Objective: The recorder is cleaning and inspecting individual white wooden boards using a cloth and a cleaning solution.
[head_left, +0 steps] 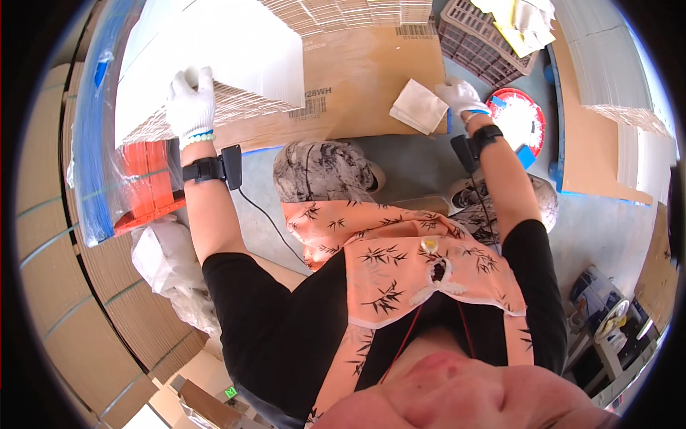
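Head view: white sheet stack (243, 46) lies under left hand (191, 104).

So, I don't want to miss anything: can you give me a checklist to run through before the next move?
1. Gloves on both hands: ok, left hand and right hand wear white ones.
2. Left hand at the white stack: ok.
3. Right hand's grip: cannot tell, fingertips unclear.
4. Small sheets on the cardboard: ok, near its right end.
5. Sheets neatly aligned: not ok, edges offset.
6. Red tub untouched: cannot tell, wrist overlaps its rim.
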`<action>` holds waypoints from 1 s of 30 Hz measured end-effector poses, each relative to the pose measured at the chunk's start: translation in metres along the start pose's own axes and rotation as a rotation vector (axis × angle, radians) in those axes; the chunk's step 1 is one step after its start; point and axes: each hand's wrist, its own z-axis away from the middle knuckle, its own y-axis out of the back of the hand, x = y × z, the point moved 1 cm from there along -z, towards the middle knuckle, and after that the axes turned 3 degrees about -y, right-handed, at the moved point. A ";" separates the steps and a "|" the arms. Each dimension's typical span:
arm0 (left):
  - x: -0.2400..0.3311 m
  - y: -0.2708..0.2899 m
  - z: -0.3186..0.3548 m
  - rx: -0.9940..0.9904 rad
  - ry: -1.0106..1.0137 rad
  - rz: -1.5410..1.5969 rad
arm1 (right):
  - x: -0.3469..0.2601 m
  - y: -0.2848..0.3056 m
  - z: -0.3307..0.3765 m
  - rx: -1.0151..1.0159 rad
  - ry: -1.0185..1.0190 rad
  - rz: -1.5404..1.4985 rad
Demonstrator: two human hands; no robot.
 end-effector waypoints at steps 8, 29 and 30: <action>0.034 -0.005 0.003 -0.017 -0.160 -0.110 | 0.069 -0.054 -0.009 -0.004 -0.275 0.128; 0.068 -0.021 -0.006 -0.056 -0.009 -0.072 | 0.083 -0.062 -0.039 -0.016 -0.195 0.342; 0.070 -0.019 -0.008 -0.055 0.000 -0.074 | 0.087 -0.061 -0.044 0.020 -0.210 0.173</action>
